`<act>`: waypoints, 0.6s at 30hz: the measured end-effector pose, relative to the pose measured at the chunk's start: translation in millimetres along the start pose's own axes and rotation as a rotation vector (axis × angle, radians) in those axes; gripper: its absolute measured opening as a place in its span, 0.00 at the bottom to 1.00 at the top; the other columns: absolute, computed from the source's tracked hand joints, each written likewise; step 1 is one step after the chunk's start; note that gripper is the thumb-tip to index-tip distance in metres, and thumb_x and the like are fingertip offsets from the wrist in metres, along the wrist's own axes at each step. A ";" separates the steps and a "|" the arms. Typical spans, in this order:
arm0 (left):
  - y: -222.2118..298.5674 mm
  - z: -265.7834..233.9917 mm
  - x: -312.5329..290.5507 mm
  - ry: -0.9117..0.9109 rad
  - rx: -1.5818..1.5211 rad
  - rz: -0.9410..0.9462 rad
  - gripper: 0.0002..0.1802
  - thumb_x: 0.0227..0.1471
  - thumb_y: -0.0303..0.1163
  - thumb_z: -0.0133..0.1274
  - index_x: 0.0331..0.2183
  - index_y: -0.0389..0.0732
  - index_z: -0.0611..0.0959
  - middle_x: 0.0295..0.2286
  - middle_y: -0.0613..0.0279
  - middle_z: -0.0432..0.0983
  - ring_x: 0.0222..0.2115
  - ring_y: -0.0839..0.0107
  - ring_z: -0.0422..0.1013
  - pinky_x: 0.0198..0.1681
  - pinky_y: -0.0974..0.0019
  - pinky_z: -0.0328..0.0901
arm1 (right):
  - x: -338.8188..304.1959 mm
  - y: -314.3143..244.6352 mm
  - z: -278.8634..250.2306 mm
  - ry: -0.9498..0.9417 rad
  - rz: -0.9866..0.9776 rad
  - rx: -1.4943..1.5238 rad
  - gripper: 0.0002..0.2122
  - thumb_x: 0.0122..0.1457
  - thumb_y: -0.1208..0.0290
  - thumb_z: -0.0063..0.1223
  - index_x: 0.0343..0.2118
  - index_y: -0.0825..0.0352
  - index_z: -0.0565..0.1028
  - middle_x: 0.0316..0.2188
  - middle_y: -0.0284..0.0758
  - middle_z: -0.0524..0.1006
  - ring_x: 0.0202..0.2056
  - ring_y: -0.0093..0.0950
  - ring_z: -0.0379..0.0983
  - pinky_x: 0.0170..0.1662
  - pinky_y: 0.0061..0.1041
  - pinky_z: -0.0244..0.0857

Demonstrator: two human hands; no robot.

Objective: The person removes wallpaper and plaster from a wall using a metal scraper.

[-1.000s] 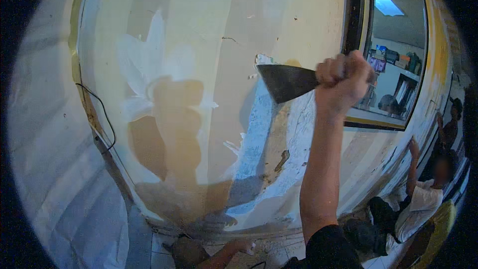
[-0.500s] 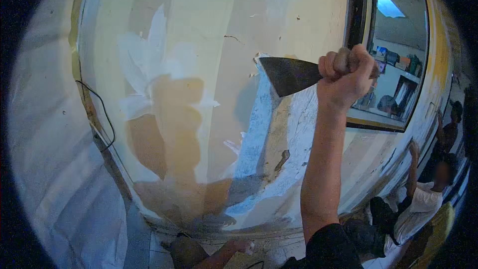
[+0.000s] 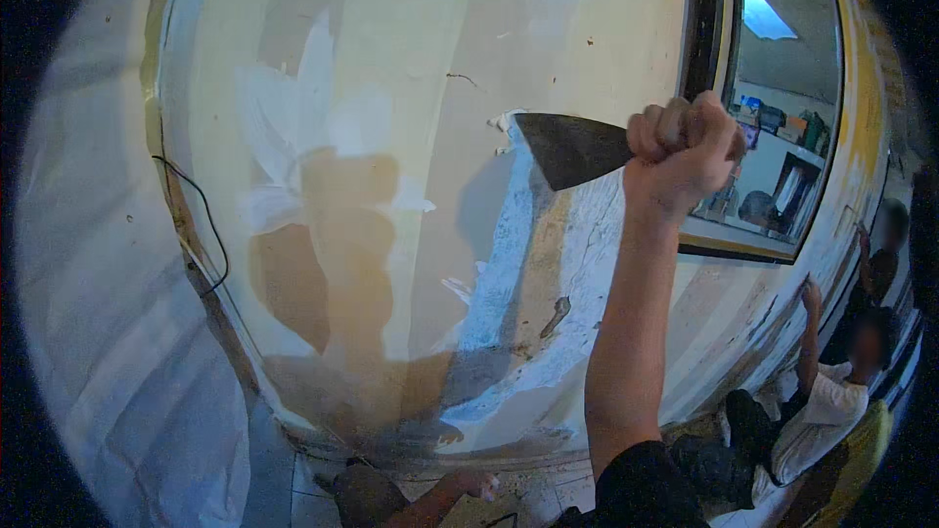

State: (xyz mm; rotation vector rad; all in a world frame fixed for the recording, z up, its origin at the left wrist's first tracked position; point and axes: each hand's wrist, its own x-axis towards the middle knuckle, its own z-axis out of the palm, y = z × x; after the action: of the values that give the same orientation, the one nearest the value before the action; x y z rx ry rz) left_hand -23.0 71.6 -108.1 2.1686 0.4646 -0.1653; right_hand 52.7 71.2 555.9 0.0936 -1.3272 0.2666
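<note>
The right hand (image 3: pixel 685 142), overlapping the framed pane's (image 3: pixel 792 64) left edge, clenches a scraper (image 3: pixel 572 151); boxes (image 3: pixel 793 125) (markings too small to tell) show within. Below-left, the left hand's (image 3: pixel 477 485) grip is unclear.

Tiled floor (image 3: pixel 307 501) | pale underfoot here | small loose crumbs (image 3: pixel 533 484) strewn over it, near the wall (image 3: pixel 558 29)

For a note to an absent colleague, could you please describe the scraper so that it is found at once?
On the striped wall, find the black-framed glass pane. Left of it, the scraper juts from the right grip. Its flat, dark blade, wider toward the left, stands out against the pale blue patch below.
</note>
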 end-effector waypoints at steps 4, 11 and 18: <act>-0.6 1.7 1.9 0.010 -0.006 0.008 0.25 0.50 0.50 0.56 0.45 0.46 0.76 0.42 0.59 0.68 0.41 0.60 0.63 0.47 0.53 0.58 | -0.7 3.0 -4.6 0.214 -0.107 0.257 0.21 0.60 0.68 0.45 0.12 0.56 0.52 0.06 0.25 0.47 0.08 0.18 0.40 0.11 0.23 0.37; -2.0 0.5 3.3 0.009 -0.007 0.006 0.23 0.50 0.49 0.55 0.44 0.46 0.76 0.40 0.59 0.67 0.39 0.61 0.62 0.45 0.54 0.58 | -3.6 7.4 -13.2 0.086 -0.112 0.224 0.18 0.60 0.66 0.45 0.15 0.56 0.56 0.07 0.25 0.50 0.08 0.18 0.41 0.11 0.23 0.39; -3.8 -0.7 2.6 0.007 -0.024 0.005 0.21 0.51 0.48 0.55 0.43 0.45 0.76 0.38 0.60 0.67 0.37 0.62 0.61 0.43 0.54 0.58 | 4.7 10.1 -11.6 0.035 -0.023 0.174 0.17 0.60 0.66 0.44 0.15 0.56 0.55 0.09 0.24 0.50 0.10 0.18 0.44 0.11 0.23 0.40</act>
State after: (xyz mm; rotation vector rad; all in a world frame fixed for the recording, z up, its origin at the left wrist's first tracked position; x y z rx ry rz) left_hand -22.2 75.0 -111.3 2.1473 0.4625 -0.1486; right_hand 62.2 84.2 556.8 0.2491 -1.2657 0.3624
